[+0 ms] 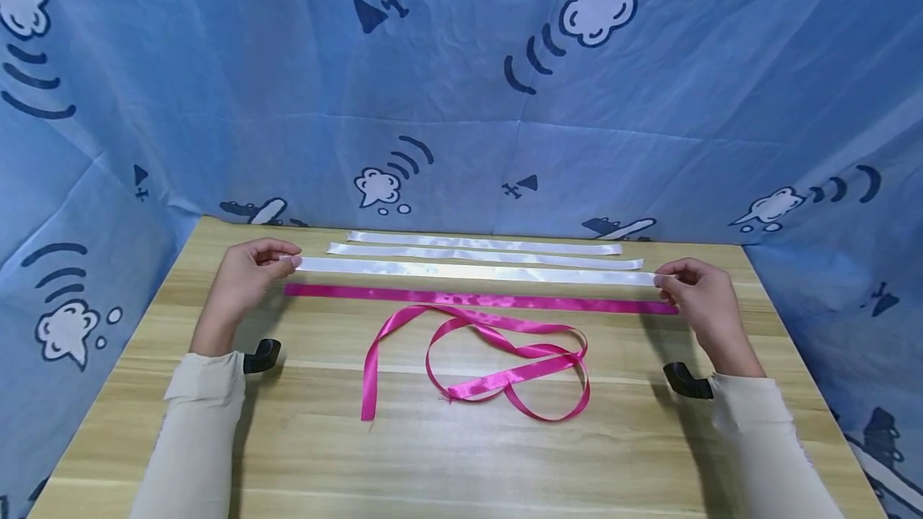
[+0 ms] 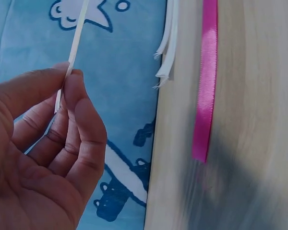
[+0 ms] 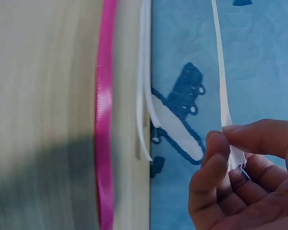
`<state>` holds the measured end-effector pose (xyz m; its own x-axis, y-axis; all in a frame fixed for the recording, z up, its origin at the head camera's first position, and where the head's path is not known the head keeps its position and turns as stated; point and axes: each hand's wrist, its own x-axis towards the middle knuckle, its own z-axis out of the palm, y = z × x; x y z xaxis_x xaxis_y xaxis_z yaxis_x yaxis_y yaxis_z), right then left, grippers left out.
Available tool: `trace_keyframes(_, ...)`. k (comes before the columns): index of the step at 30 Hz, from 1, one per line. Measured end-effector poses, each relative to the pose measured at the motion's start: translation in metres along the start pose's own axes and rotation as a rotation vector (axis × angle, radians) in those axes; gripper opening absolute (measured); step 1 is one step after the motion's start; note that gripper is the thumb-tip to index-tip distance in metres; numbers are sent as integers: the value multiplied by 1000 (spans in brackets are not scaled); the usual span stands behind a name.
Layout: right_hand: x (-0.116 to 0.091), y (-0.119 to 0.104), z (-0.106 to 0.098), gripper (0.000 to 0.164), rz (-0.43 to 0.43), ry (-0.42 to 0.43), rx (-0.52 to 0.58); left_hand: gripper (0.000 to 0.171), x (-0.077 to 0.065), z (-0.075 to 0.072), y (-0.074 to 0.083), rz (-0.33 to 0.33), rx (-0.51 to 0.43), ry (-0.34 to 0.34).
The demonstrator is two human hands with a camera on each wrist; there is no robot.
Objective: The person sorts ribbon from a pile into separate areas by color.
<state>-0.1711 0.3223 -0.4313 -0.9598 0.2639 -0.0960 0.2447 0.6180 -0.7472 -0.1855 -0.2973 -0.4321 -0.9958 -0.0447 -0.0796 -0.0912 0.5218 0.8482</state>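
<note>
A white satin ribbon is stretched straight between both hands, raised above the table. My left hand pinches its left end between thumb and index finger; the left wrist view shows a short tail of ribbon past the fingertips. At the other end my right hand pinches the ribbon, and its frayed tip shows below the thumb in the right wrist view. Just nearer than the held ribbon, a straight pink ribbon lies across the table. Two more white ribbons lie behind it, near the back edge.
A longer pink ribbon lies in loose loops at the middle of the wooden table. Blue patterned cloth hangs behind the table and along both sides. Black wrist mounts stick out from both sleeves.
</note>
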Motion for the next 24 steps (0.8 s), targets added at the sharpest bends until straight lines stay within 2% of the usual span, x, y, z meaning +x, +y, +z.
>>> trace_keyframes(5,6,2,10,15,-58,40,-41,25,4,5,-2,-1,64,7)
trace_keyframes(9,9,3,15,15,-93,78,-127,22,9,10,-5,4,120,9)
trace_keyframes(13,11,6,21,14,-93,85,-180,20,15,16,-9,-10,161,4)
trace_keyframes(24,19,14,32,14,-52,85,-213,17,30,32,-8,-42,222,-9)
